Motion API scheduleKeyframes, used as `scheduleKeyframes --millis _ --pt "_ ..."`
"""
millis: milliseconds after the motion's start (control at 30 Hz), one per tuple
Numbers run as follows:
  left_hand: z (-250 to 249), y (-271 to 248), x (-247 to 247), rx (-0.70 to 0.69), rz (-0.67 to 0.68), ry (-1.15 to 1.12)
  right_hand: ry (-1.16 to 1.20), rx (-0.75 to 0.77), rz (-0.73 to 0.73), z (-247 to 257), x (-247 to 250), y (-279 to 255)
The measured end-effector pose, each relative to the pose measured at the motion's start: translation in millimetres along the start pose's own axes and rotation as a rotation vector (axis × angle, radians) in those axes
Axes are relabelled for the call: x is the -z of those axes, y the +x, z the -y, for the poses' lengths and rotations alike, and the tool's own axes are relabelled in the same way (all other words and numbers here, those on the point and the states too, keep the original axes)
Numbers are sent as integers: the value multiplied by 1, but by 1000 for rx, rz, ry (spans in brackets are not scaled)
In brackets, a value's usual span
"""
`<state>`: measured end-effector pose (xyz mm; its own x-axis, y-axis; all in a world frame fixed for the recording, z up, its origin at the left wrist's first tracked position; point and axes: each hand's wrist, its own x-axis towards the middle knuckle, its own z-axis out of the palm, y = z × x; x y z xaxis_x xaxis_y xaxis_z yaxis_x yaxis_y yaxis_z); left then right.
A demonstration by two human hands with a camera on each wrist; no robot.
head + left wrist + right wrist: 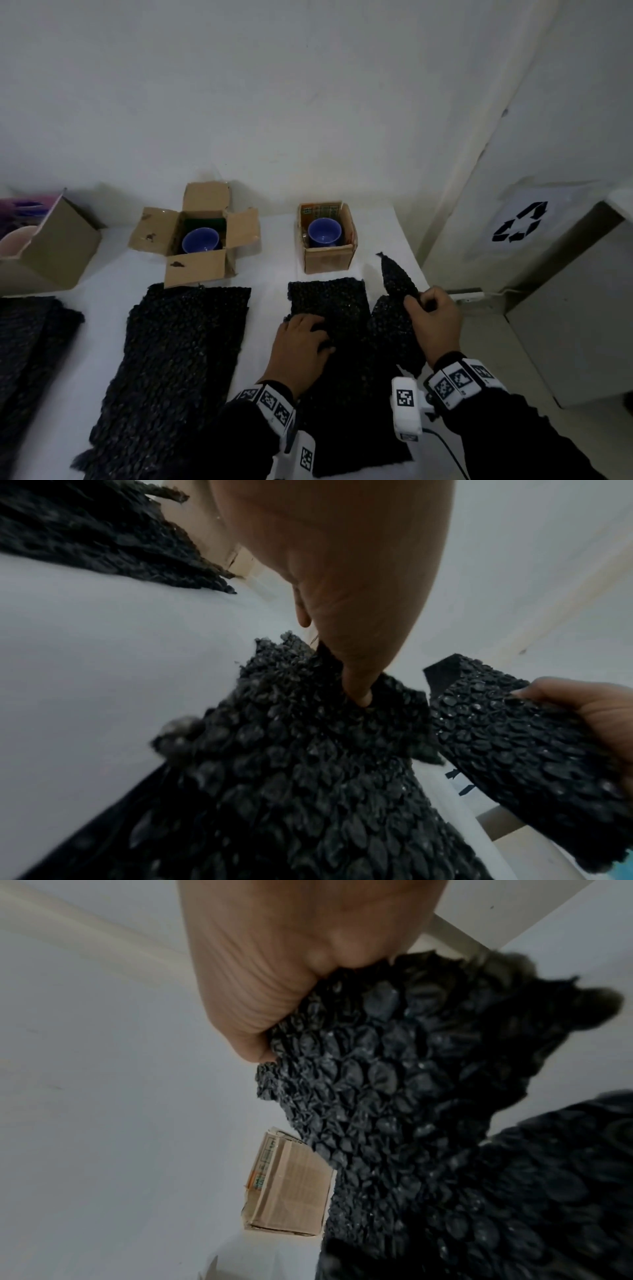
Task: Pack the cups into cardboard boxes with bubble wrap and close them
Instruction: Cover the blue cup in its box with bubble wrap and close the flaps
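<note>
Two blue cups stand in open cardboard boxes at the back of the white table: one cup [200,240] in the left box [198,270] with its flaps spread, the other cup [324,232] in the smaller right box [328,262]. My left hand [308,334] lies flat on a black bubble wrap sheet [329,301] in front of the right box; one of its fingers [358,693] presses into the sheet [308,777]. My right hand [423,303] grips a narrower black bubble wrap strip [397,281] and holds it lifted off the table, right of the sheet. The fist [274,988] closes on that strip [394,1069].
A second black sheet [171,359] lies in front of the left box, and a third [30,342] at the far left. A larger cardboard box [58,246] stands back left. The table ends just right of my right hand; a grey bin with a recycling sign [565,291] stands beyond.
</note>
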<state>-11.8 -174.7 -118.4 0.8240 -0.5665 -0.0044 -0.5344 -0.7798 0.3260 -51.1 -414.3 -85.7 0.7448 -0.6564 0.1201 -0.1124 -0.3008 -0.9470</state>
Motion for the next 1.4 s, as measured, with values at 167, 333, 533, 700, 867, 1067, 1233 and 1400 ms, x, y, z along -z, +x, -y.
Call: scheduleKeyframes --millis 167,333,533,700,867,1067,1233,1400 --pt "-1 21 48 -22 -247 -188 93 -58 -22 27 -17 18" --pt "19 56 104 20 -415 -359 -1 81 -25 57 -43 50" --pt "56 111 135 -66 -456 -292 -20 241 -146 88 -81 89" --pt "75 134 119 -46 -339 -252 -291 440 31 76 -111 107" --pt "83 145 103 -14 -216 -252 -692 490 433 53 -124 116" --pt "87 154 86 35 -123 -198 -1082 691 565 43 -133 127" --pt "85 163 79 6 -104 -135 -1147 694 643 43 -145 135" --pt "86 165 70 -40 -162 -44 -1258 627 770 52 -139 147"
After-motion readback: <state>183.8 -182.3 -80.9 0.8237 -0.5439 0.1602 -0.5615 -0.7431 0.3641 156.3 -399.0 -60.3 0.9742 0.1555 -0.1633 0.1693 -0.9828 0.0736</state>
